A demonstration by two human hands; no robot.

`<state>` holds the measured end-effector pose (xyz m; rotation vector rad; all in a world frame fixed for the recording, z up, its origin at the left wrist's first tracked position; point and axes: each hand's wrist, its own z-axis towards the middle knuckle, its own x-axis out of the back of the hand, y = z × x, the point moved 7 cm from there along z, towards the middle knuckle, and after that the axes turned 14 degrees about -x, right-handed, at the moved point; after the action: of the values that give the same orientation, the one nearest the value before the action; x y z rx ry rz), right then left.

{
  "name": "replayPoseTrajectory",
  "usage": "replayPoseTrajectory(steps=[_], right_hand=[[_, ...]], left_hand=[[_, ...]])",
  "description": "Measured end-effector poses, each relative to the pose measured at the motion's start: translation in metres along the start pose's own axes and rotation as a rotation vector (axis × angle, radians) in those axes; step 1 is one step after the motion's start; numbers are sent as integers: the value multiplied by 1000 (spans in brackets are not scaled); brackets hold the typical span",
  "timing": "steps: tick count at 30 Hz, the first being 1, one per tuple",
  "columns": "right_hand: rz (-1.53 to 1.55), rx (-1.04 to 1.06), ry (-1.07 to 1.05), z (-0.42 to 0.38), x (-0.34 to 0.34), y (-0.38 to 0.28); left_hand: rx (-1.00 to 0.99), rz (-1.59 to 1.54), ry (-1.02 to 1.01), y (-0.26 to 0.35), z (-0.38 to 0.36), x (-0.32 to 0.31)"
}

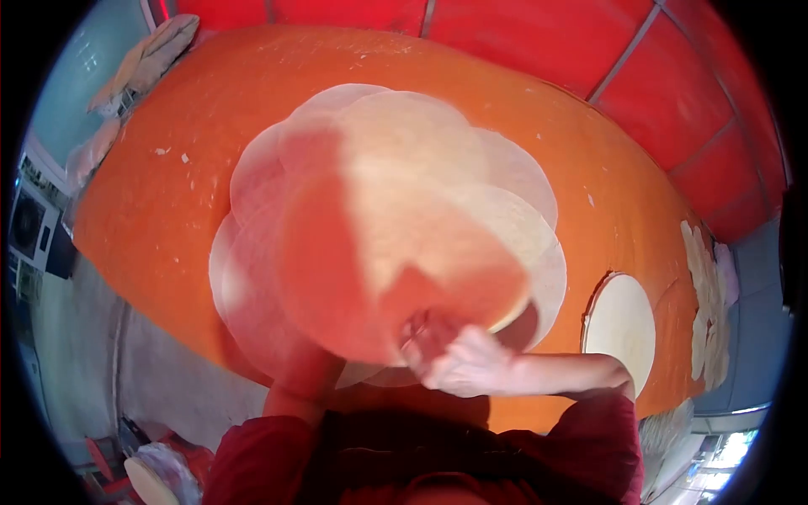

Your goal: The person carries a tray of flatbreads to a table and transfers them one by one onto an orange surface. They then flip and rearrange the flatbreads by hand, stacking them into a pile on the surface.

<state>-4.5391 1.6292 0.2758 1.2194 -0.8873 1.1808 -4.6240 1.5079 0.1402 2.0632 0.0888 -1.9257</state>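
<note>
A thin round dough sheet (pixel 404 244) is raised in front of me, blurred by motion, half in red-tinted shade and half in sunlight. My right hand (pixel 459 358) is closed at its near edge, fingers curled in and partly smeared. On the left, my forearm (pixel 307 379) reaches up to the sheet's lower left side. My left hand itself is hidden there, so its fingers do not show. Below, several overlapping pale round sheets (pixel 526 172) fan out like petals on the orange tabletop cover (pixel 194 168).
A pale round disc (pixel 623 328) lies at the right. Crumpled thin sheets (pixel 707 303) hang along the right edge. Brownish folded cloth or sacking (pixel 156 55) sits at the far left corner. Red panels (pixel 539 38) border the back. Grey floor (pixel 168 362) shows at lower left.
</note>
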Motion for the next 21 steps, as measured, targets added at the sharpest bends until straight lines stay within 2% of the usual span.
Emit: replayPoseTrajectory(steps=[3,6,8,10,11,12,14,15,16,17,18,19,20,21], right_hand=[[263,-159,-89,-13,-1,12],[791,-576,241,-37,64,77],[1240,-1137,387,-84,67,124],[1582,-1135,630,-95,71,145],[1627,-1212,652,-114,48,161],[1669,-1293,669,-138,10,175],[1776,-1480,562,-172,-68,175],[1823,-1517,503,-193,-121,173],[1865,-1549,446,-210,-169,166],[1808,-1618,477,-222,-193,153],[1746,-1681,511,-233,-207,143],[1952,-1604,548,-240,-215,149],[1938,-1588,586,-239,-213,152],[1926,-1582,621,-238,-212,149]], left_hand=[[-49,67,-91,15,-25,-13],[-155,210,-55,39,-45,-10],[-283,351,91,56,-58,15],[-433,526,294,74,-77,51],[-515,615,388,86,-86,62],[-503,724,358,86,-95,51],[-466,928,302,69,-108,21],[-479,973,362,61,-107,27],[-522,1107,338,55,-96,67],[-567,1243,306,48,-86,102],[-614,1092,393,42,-94,86],[-662,938,471,34,-103,45],[-706,784,542,28,-111,3],[-760,855,544,29,-115,4]])
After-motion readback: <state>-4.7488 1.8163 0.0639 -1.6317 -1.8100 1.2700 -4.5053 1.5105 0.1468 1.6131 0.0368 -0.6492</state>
